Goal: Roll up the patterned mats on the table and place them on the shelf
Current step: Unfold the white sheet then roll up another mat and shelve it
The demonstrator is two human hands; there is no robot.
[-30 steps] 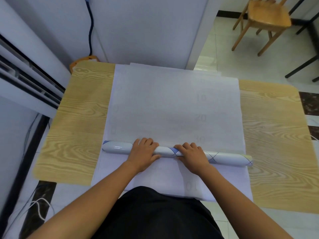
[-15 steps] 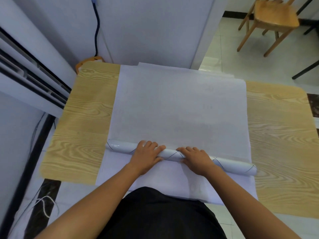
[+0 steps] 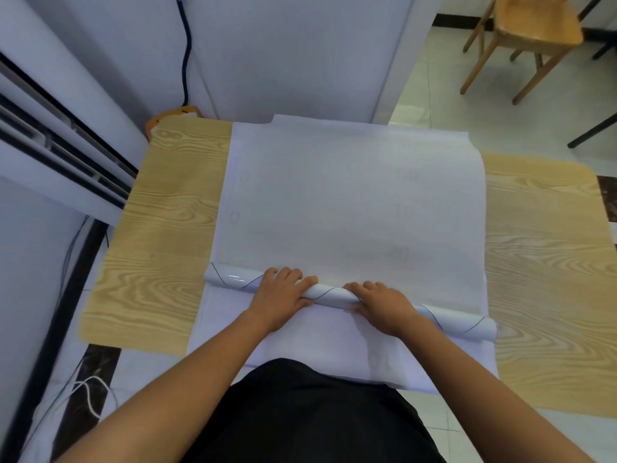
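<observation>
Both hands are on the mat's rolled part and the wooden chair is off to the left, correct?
No, the head view shows the wooden chair off to the right. The left hand and right hand are on the mat's rolled part.

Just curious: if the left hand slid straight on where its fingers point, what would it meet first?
Left hand, past the rolled white patterned mat: only its flat unrolled part, probably until the white wall.

Left hand (image 3: 279,297) and right hand (image 3: 384,307), fingers seemingly curled round the mat (image 3: 330,293).
</observation>
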